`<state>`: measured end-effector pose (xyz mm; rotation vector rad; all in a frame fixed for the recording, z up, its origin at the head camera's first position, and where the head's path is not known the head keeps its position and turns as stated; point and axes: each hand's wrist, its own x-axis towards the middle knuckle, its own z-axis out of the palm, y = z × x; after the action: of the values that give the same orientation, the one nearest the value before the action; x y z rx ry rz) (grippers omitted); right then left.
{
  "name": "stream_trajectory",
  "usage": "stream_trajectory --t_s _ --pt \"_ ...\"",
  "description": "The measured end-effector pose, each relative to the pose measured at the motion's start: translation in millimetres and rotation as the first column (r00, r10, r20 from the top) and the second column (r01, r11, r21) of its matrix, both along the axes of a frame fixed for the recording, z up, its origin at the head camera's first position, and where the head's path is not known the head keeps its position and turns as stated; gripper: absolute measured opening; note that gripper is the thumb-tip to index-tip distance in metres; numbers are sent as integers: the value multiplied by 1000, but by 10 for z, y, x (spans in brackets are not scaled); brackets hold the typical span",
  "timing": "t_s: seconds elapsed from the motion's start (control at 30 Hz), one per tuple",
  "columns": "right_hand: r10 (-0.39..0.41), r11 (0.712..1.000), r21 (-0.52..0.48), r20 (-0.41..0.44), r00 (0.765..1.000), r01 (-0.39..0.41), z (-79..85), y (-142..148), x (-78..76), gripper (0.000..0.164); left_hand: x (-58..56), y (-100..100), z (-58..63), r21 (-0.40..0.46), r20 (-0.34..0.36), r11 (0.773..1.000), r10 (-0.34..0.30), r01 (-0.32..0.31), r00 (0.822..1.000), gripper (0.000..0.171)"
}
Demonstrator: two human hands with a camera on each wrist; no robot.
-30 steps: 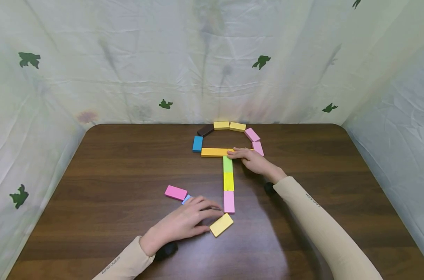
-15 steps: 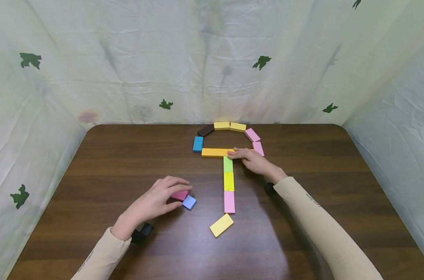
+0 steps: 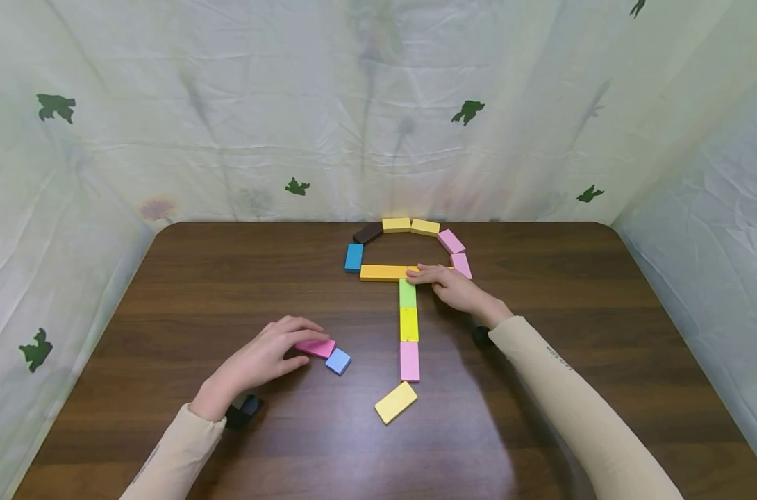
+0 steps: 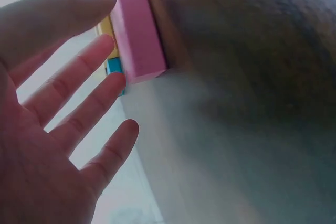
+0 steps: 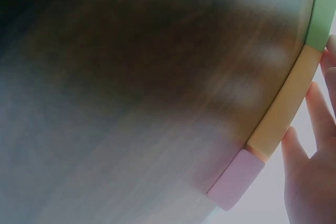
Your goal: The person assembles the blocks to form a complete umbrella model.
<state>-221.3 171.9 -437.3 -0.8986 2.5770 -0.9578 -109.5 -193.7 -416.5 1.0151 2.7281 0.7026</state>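
Observation:
My left hand (image 3: 262,357) hovers at a magenta block (image 3: 319,348) on the left of the table, overlapping its near-left part in the head view. Its fingers look extended and apart in the left wrist view, with the magenta block (image 4: 137,30) beyond the fingertips. A small light-blue block (image 3: 338,362) lies at that block's right end. My right hand (image 3: 456,288) lies with extended fingers over the right part of a row of orange blocks (image 3: 383,273), hiding some of it. A light-green block (image 3: 408,294) meets that row from below, just left of the fingertips.
Below the green block run a yellow block (image 3: 408,325) and a light-pink block (image 3: 410,361); a pale-yellow block (image 3: 396,403) lies angled at their near end. Behind the orange row, an arch includes a blue block (image 3: 353,257) and a dark block (image 3: 369,233). A curtain (image 3: 228,139) borders the table.
My left hand has moved left from the pale-yellow block to the magenta block, uncovering the light-blue block. Lately it has drawn back slightly. The right hand has stayed in place.

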Motion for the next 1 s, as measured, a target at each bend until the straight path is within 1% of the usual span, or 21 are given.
stream_trajectory --t_s 0.37,0.63,0.9,1.0 --pt "-3 1000 -16 0 1000 3 -13 5 -5 54 -39 3 -83 -15 -50 999 -30 29 998 38" --pt "0 1000 3 -2 1000 0 -2 -5 -7 53 -63 11 -126 18 -102 998 -52 55 993 34" --pt "-14 1000 11 16 1000 14 -3 -10 -8 52 -36 -10 -123 7 -100 1000 -5 6 995 37" --pt "-12 1000 12 12 1000 12 2 -8 -4 52 -13 -10 -97 20 -114 1000 -6 8 994 40"
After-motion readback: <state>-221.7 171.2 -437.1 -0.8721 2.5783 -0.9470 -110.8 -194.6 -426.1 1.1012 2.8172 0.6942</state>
